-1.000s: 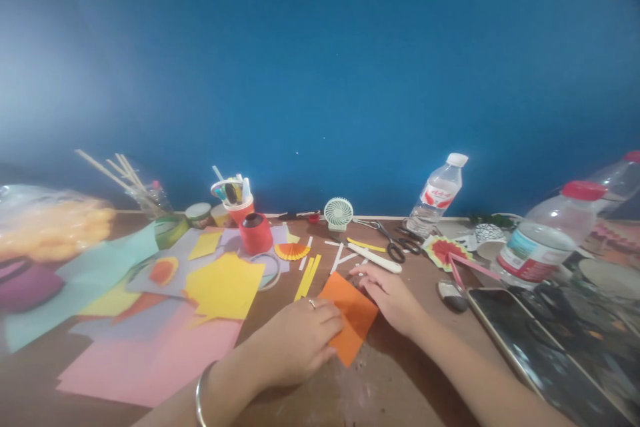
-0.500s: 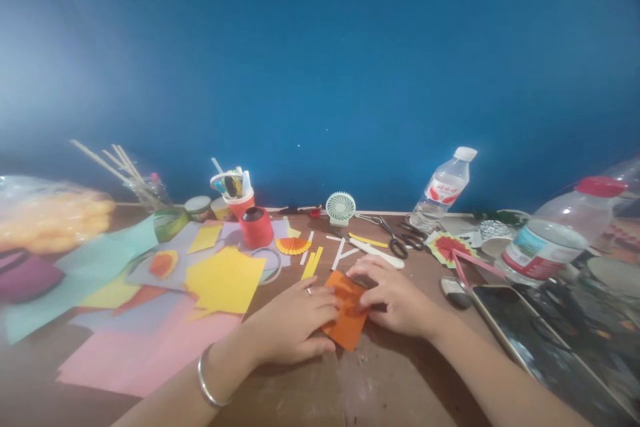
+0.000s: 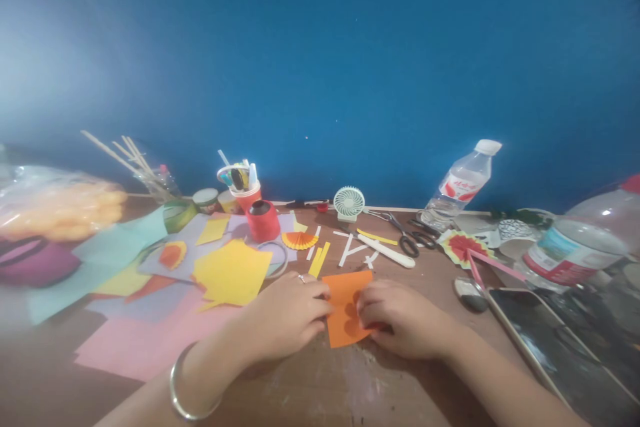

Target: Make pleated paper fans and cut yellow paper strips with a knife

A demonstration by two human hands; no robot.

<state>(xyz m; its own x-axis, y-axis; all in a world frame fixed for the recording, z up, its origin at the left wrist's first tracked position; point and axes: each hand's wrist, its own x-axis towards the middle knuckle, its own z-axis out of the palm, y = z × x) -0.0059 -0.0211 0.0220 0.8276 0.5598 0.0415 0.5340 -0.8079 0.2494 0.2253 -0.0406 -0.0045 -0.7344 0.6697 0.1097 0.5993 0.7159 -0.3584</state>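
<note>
An orange sheet of paper (image 3: pixel 345 310) lies between my two hands, low over the wooden table. My left hand (image 3: pixel 293 312) grips its left edge with curled fingers; a ring and a silver bangle show on that side. On the opposite edge, my right hand (image 3: pixel 400 317) pinches the paper, its fingers bent and casting shadows on it. Just beyond the sheet are yellow paper strips (image 3: pixel 319 260), white strips (image 3: pixel 346 250) and a white-handled craft knife (image 3: pixel 386 250). An orange and yellow pleated paper fan (image 3: pixel 300 239) rests farther back.
Coloured sheets, including a yellow piece (image 3: pixel 233 271) and pink paper (image 3: pixel 150 343), spread at left. Behind stand a red thread spool (image 3: pixel 263 221), a small fan (image 3: pixel 349 203) and scissors (image 3: pixel 407 243). Bottles, one a water bottle (image 3: pixel 460 187), and a phone (image 3: pixel 530 327) occupy the right.
The orange paper has turned straighter and lies flatter. My hands have drawn apart to its left and right edges. The camera view has shifted slightly.
</note>
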